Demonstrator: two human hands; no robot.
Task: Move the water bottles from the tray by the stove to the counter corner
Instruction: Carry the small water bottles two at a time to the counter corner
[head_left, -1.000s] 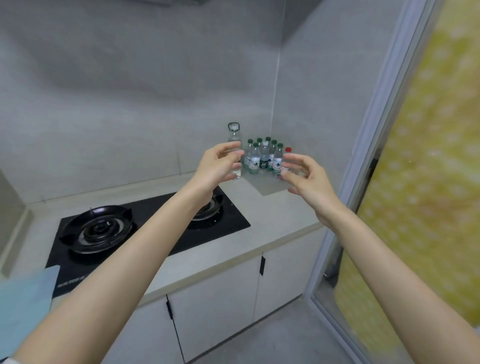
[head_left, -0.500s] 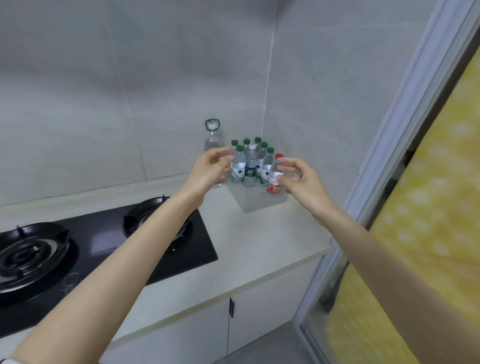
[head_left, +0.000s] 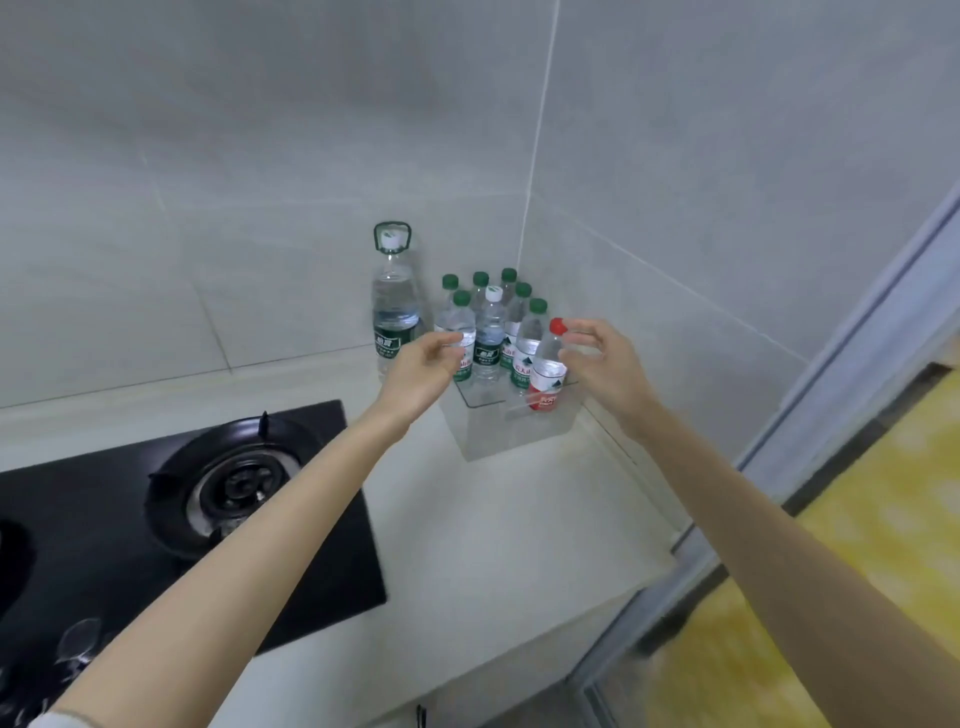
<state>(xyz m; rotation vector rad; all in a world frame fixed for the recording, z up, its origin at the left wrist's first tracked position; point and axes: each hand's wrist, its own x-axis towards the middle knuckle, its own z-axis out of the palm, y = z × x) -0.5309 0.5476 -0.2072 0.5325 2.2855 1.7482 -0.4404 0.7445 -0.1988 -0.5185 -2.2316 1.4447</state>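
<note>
Water bottles (head_left: 488, 338) stand in a clear tray (head_left: 514, 436) at the tabletop (head_left: 493, 519) corner, left grip (head_left: 426, 366) loosely open, right grip (head_left: 605, 364) at the red-capped bottle (head_left: 548, 371), hold unclear.

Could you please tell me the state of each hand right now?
Left hand: curled at a green-capped bottle; grip cannot be told.
Right hand: at the red-capped bottle; cannot be told.

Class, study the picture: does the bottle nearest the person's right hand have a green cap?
No, the bottle beside the right hand has a red cap.
</note>
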